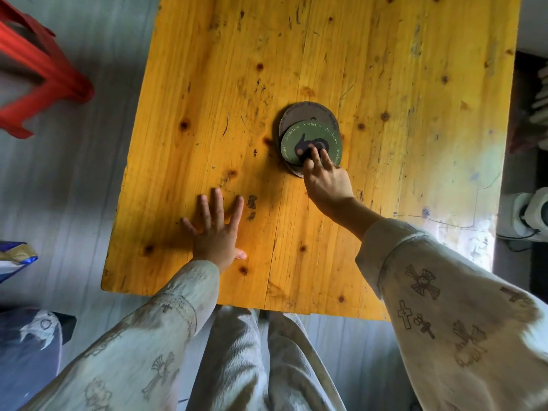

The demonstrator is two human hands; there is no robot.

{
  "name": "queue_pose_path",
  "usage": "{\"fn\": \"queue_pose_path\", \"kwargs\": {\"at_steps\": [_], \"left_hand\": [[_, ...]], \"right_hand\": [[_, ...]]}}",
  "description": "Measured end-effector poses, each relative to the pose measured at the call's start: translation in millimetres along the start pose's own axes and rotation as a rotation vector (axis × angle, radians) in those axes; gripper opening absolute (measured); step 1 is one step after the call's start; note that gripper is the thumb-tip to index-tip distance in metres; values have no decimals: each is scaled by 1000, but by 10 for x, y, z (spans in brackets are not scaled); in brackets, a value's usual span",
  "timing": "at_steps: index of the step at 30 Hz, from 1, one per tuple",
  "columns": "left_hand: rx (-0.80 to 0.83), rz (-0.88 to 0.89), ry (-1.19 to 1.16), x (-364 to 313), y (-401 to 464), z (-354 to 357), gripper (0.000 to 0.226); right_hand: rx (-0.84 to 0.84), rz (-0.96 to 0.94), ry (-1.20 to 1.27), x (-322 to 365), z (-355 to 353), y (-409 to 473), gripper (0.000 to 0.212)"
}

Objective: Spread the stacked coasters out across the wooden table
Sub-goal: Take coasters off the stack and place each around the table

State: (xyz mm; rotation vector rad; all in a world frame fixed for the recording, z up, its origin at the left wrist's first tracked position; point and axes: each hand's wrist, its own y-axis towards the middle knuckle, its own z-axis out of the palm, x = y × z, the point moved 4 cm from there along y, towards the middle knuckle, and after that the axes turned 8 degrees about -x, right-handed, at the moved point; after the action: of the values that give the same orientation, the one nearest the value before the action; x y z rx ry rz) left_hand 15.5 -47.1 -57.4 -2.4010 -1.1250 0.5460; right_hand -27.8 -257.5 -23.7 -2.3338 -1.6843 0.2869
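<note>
A stack of round coasters (308, 114) lies right of the middle of the yellow wooden table (207, 93). The top coaster (308, 137) is green with a dark figure and pale lettering round its rim; it sits shifted toward me off the brownish-grey ones below. My right hand (326, 179) reaches from the right, with its fingertips pressing flat on the near part of the green coaster. My left hand (218, 229) rests palm down on bare wood near the front left, fingers spread, holding nothing.
A red plastic stool (38, 69) stands on the floor to the left of the table. A blue and gold packet (17, 256) and dark fabric lie at the lower left. White round objects (530, 212) sit beyond the table's right edge.
</note>
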Motion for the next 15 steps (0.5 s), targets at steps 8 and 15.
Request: {"fn": "queue_pose_path", "kwargs": {"at_steps": [8,15], "left_hand": [[16,-39,-40,-3,8,11,118],[4,-70,27,-40,-32,-33,113]], "right_hand": [[193,-17,-44,224,395,-914,47],[14,-23,-2,451,427,-1507,48]]}}
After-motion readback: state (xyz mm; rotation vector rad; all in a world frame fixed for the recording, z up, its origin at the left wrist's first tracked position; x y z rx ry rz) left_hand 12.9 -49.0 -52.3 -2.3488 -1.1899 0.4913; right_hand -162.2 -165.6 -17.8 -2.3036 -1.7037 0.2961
